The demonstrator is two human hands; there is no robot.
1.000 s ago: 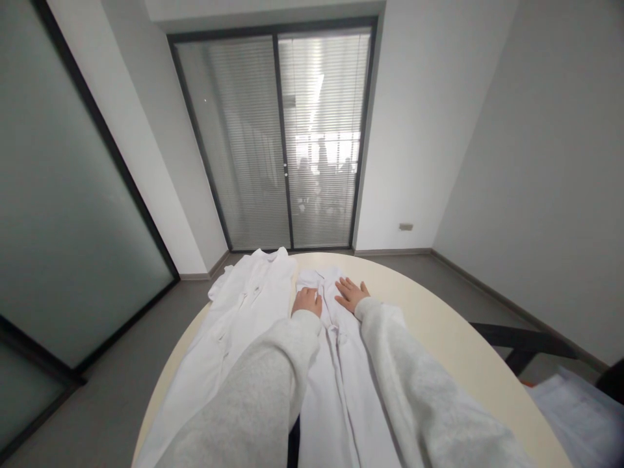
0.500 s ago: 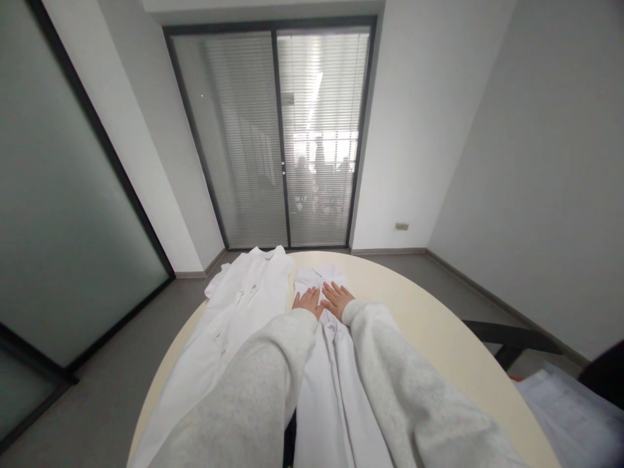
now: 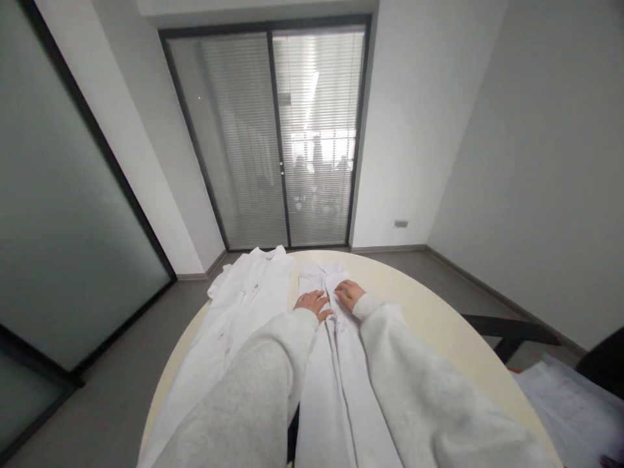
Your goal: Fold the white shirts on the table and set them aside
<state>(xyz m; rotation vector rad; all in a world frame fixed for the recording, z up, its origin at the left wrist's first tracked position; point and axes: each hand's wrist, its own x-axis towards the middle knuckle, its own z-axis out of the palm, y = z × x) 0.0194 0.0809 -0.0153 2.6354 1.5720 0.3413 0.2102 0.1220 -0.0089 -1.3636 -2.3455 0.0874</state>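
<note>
A white garment point(image 3: 324, 396) lies lengthwise in front of me, folded into a long narrow strip with a crease down its middle. My left hand point(image 3: 312, 304) rests on its upper part, palm down with the fingers spread. Just to the right, my right hand point(image 3: 349, 294) has its fingers bent together at a fold near the centre crease, seemingly pinching the cloth. The fingertips are small and partly hidden. A second white garment point(image 3: 234, 325), collared and with a front opening, is spread out to the left, partly under my left sleeve.
Both garments lie on a round cream table point(image 3: 419, 312). Beyond its right edge are a dark chair part point(image 3: 511, 331) and a pale sheet-like pile point(image 3: 565, 403). A glass door with blinds point(image 3: 316, 143) stands behind, and a frosted glass panel point(image 3: 58, 182) at the left.
My right hand has moved a little right, and its fingers, flat before, are now bent at the fold. My left hand stays nearly in place on the garment.
</note>
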